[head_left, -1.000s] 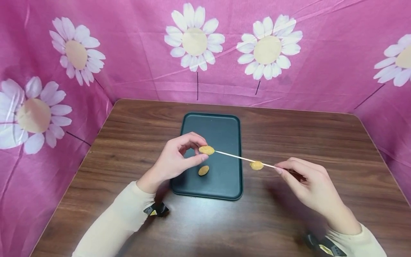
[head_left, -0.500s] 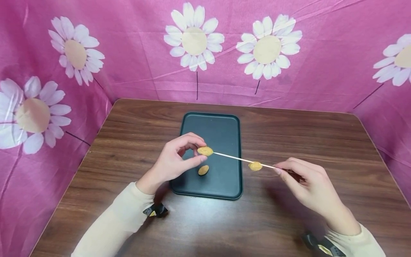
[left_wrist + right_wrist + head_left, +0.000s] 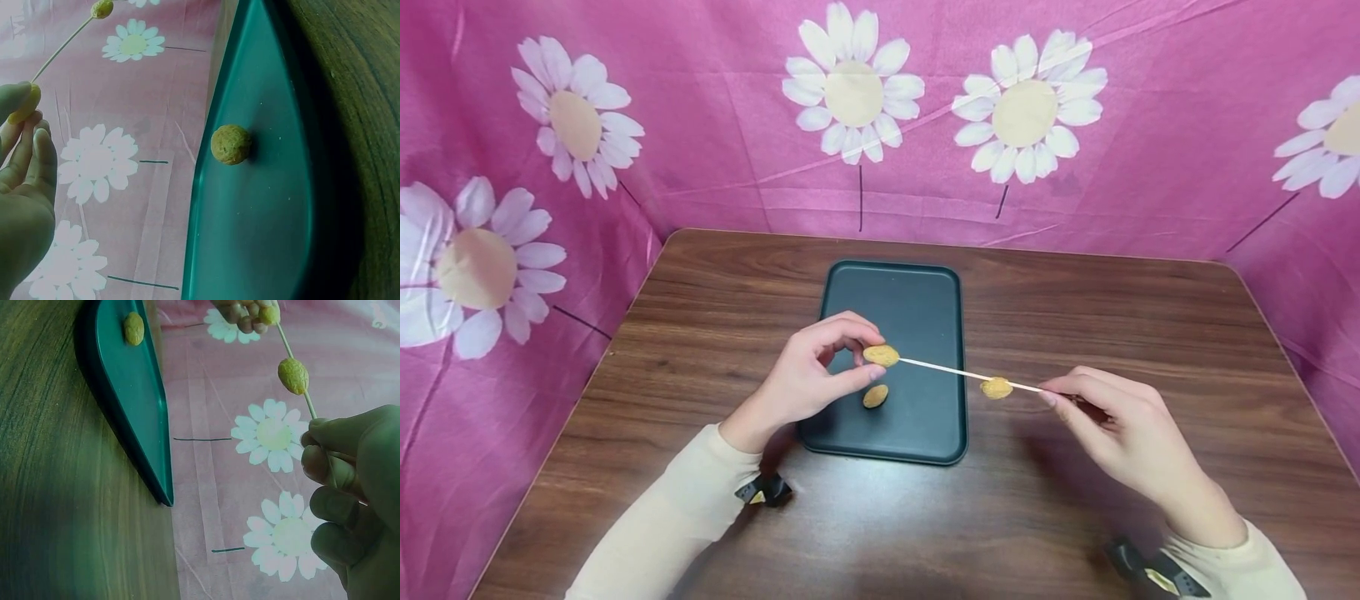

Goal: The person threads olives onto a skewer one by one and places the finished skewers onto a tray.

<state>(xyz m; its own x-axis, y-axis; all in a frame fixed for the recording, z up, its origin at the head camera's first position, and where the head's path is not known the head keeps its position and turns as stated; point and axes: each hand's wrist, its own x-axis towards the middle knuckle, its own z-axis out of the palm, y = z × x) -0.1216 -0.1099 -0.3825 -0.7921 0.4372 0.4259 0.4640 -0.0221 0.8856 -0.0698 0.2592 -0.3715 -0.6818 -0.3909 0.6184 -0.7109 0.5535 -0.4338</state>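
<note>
Over the tray my left hand (image 3: 808, 367) pinches a wrinkled golden oval piece (image 3: 882, 356) between thumb and fingertips. A thin pale wooden skewer (image 3: 936, 367) runs from that piece's right end, sloping slightly down to the right. Farther along sits another golden piece (image 3: 293, 375), threaded on the skewer short of my right hand. My right hand (image 3: 1131, 433) grips the skewer's near end between thumb and fingers, the other fingers curled below. A third golden piece (image 3: 876, 397) lies loose on the dark green tray (image 3: 917, 308), below my left hand in the head view.
The tray lies lengthwise on a brown wood-grain table (image 3: 1075, 317). A pink cloth (image 3: 715, 108) printed with white daisies hangs behind and beside the table. Black cameras are strapped at the wrists, the left one (image 3: 765, 490) close over the table.
The pinched piece and the skewer's left end have dipped very slightly. Both hands keep their grips, and the loose piece stays where it was on the tray.
</note>
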